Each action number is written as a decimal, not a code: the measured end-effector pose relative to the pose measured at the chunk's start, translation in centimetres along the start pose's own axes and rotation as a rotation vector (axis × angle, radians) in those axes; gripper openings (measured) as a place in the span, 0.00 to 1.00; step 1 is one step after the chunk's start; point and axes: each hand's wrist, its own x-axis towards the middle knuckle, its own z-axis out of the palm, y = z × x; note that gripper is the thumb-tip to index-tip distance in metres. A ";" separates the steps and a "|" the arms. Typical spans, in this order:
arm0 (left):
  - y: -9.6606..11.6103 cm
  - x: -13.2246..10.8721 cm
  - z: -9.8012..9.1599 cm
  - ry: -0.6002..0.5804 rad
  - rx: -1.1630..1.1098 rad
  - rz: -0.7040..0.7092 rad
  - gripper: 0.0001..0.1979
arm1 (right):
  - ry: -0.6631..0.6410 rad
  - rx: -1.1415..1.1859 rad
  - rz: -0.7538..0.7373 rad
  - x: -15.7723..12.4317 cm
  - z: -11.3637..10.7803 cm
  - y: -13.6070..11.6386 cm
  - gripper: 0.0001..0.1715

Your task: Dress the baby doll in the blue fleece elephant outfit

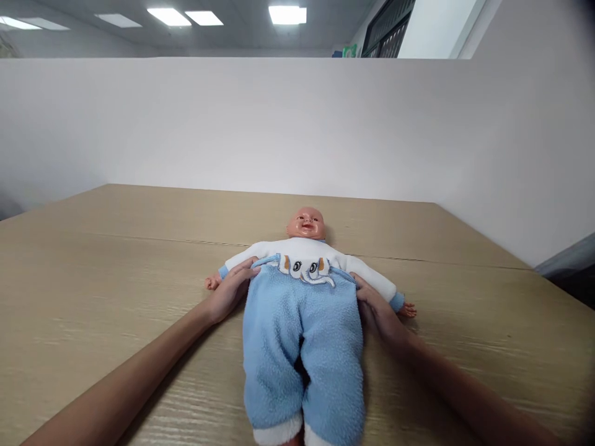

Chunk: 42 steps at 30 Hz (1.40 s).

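A baby doll (307, 224) lies on its back on the table, head away from me and arms spread out. It wears a white long-sleeved top (372, 275) with blue cuffs. Over its lower body are blue fleece overalls (302, 316) with an elephant face on the front and white leg cuffs. My left hand (232, 288) grips the upper left edge of the overalls, thumb on the blue trim. On the opposite side, my right hand (377, 310) holds the upper right edge, its fingertips partly hidden by the fabric. The doll's feet are mostly out of frame.
The wood-grain tabletop (139, 266) has a seam running across it behind the doll's shoulders. A white partition (279, 124) rises at the table's far edge and along the right. A dark grey object (571, 266) shows at the right edge.
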 end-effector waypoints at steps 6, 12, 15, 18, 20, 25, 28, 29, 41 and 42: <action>0.3 -0.3 1.5 0.060 0.269 0.169 0.16 | -0.059 -0.066 -0.060 -0.1 0.0 -1.1 0.10; 0.2 0.3 2.0 0.160 0.391 0.135 0.19 | -0.012 -0.045 -0.005 1.8 0.8 -0.9 0.10; 0.7 -0.2 1.5 0.110 0.563 0.070 0.21 | -0.035 -0.169 0.005 1.3 -0.2 -0.7 0.09; 1.3 -0.9 1.3 0.066 0.673 0.031 0.21 | -0.016 -0.434 -0.072 0.1 -0.7 -0.6 0.14; 1.2 -1.1 1.5 0.063 0.627 0.012 0.20 | 0.018 -0.484 -0.077 -0.3 -0.5 -0.3 0.18; -1.0 -0.4 2.3 0.170 0.200 0.008 0.22 | 0.146 -0.061 0.082 0.6 0.3 1.9 0.27; -2.0 0.1 3.0 0.261 -0.014 -0.011 0.28 | 0.171 0.027 0.055 1.1 0.4 2.6 0.29; -2.0 0.2 3.2 0.290 -0.042 -0.012 0.30 | 0.163 0.032 0.044 1.2 0.5 2.6 0.29; -0.6 0.6 2.3 0.145 0.109 0.052 0.26 | 0.095 -0.034 0.019 1.7 0.3 2.0 0.33; -0.5 0.6 2.1 0.120 0.143 0.054 0.25 | 0.082 -0.062 0.012 1.5 0.4 1.6 0.31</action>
